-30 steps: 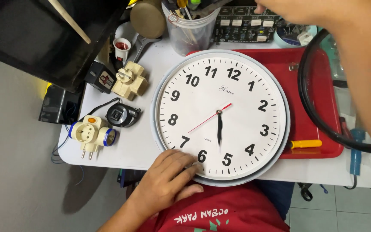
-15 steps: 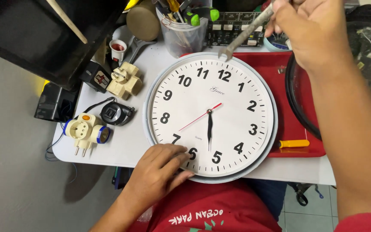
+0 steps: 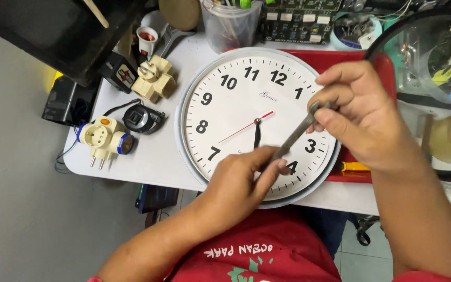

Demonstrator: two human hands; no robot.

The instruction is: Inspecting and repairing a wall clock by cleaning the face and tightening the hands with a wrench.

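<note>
The right hand (image 3: 364,122) is closed around the upper end of a slim grey metal tool (image 3: 296,137), pinched between thumb and forefinger so that the shaft slants down and to the left across the dial. The left hand (image 3: 246,180) lies flat-curled on the lower part of the wall clock (image 3: 225,104), fingers bent and resting on the face near the lower numerals; its fingertips meet the tool's lower end, apparently to steady and guide the tip, though whether they actually pinch it cannot be told. The clock is a large round one with a white dial, black numerals, black hands and a thin red second hand, lying face up on the white bench (image 3: 152,151), its right edge overlapping a red tray (image 3: 387,68); lying flat, it offers a stable surface for pressure from above. A yellow-handled tool (image 3: 355,167) shows just beside the rim at the tray's lower edge. To the left of the clock, apart from it, lie a cream plug adapter with blue trim (image 3: 103,138), a small black device (image 3: 142,119) and a second cream multi-way adapter (image 3: 154,79). Behind the clock stands a clear plastic cup of tools (image 3: 230,26), and a black-rimmed magnifier lens (image 3: 434,52) hangs over the right side.
</note>
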